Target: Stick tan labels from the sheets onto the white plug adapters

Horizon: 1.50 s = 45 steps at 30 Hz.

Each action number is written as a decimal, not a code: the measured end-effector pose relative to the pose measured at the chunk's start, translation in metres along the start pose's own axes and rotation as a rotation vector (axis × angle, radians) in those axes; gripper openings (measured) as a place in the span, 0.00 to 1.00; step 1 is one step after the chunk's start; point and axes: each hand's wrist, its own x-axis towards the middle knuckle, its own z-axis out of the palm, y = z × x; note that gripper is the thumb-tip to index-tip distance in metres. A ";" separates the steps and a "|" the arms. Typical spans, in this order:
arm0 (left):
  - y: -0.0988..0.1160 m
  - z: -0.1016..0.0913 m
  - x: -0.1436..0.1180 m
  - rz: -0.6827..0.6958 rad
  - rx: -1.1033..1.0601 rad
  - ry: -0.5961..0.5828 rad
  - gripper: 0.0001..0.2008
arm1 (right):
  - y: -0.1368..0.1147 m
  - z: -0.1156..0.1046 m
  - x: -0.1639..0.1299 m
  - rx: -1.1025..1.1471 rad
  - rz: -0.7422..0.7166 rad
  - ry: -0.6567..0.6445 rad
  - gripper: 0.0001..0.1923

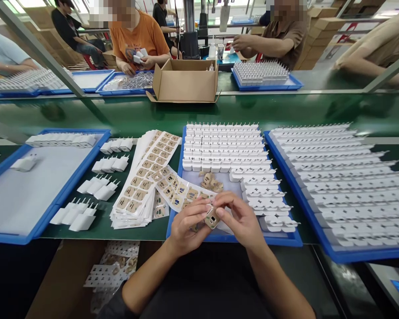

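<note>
Currently, at the left, a blue-rimmed tray [36, 190] is lying on the green bench [103, 220], a row of white plug chargers [63, 140] lining its far edge and a lone charger [23, 164] sitting near its left side. Right of it, four clusters of two-pin chargers [75, 214] are resting on the bench, strung out from near to far. Below, an open carton [53, 283] is holding loose sheets [109, 277]. Next, a stack of sticker sheets [129, 199] is showing brown labels in rows, while a label strip [186, 190] is curving rightward over the middle tray's rim toward my left hand [190, 225]. Far across, a co-worker in orange [139, 33] is holding white pieces [140, 56], and an open cardboard box [186, 82] is standing beside.

Over the near part of the middle tray [279, 240], my left fingers are curling around a small brown-faced charger [213, 218]; my right hand [241, 219] is pinching at its upper right corner, though I cannot tell whether on body or label. Crumpled brown film [211, 180] is lying just beyond, with rows of white chargers [224, 146] filling the tray's far and right parts. Rightmost, another blue tray [369, 254] is carrying long charger rows [352, 186].
</note>
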 end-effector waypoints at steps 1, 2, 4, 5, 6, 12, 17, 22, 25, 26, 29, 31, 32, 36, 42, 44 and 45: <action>0.000 0.000 0.000 -0.012 -0.016 -0.004 0.24 | -0.001 -0.002 0.000 -0.086 -0.055 0.018 0.03; 0.000 0.000 -0.001 -0.032 -0.030 -0.008 0.24 | -0.002 -0.003 0.000 -0.172 -0.118 0.039 0.04; 0.001 0.000 -0.002 -0.093 -0.051 -0.005 0.24 | -0.003 -0.002 -0.003 -0.304 -0.259 0.057 0.05; 0.001 0.000 -0.003 -0.122 -0.058 0.002 0.24 | -0.003 -0.001 -0.004 -0.339 -0.322 0.049 0.07; 0.000 -0.001 -0.004 -0.143 -0.064 0.013 0.24 | -0.002 0.001 -0.005 -0.355 -0.365 0.036 0.08; -0.001 -0.001 -0.004 -0.098 -0.055 0.005 0.26 | 0.001 0.003 -0.003 -0.347 -0.235 0.103 0.08; -0.001 0.000 -0.005 -0.111 -0.050 -0.006 0.25 | -0.001 -0.001 -0.002 -0.461 -0.347 0.032 0.09; 0.000 -0.001 -0.003 -0.200 -0.045 0.025 0.21 | -0.004 -0.005 -0.013 -0.374 -0.387 -0.089 0.07; 0.000 -0.003 -0.001 -0.230 0.049 0.032 0.20 | -0.004 -0.006 -0.013 -0.254 -0.266 -0.035 0.04; -0.001 -0.003 -0.001 -0.244 0.067 0.036 0.20 | -0.004 -0.006 -0.012 -0.221 -0.223 0.016 0.04; -0.003 -0.002 -0.005 -0.342 0.050 0.081 0.19 | -0.003 -0.009 -0.003 -0.165 -0.155 0.168 0.04; -0.003 -0.001 -0.009 -0.422 0.015 0.128 0.21 | 0.002 -0.013 0.004 -0.292 -0.133 0.272 0.04; -0.003 -0.002 -0.011 -0.445 -0.002 0.150 0.23 | 0.005 -0.015 0.008 -0.418 -0.127 0.328 0.04; 0.000 -0.020 -0.014 -0.436 0.056 0.226 0.31 | 0.025 -0.022 0.022 -0.877 -0.127 0.361 0.13; 0.002 -0.104 -0.036 -0.475 0.430 0.438 0.21 | 0.038 -0.021 0.028 -0.948 -0.183 0.318 0.18; 0.002 -0.134 -0.055 -0.494 0.558 0.549 0.18 | 0.036 -0.020 0.027 -0.932 -0.165 0.293 0.18; 0.001 -0.147 -0.066 -0.510 0.623 0.610 0.18 | 0.035 -0.019 0.027 -0.924 -0.157 0.278 0.19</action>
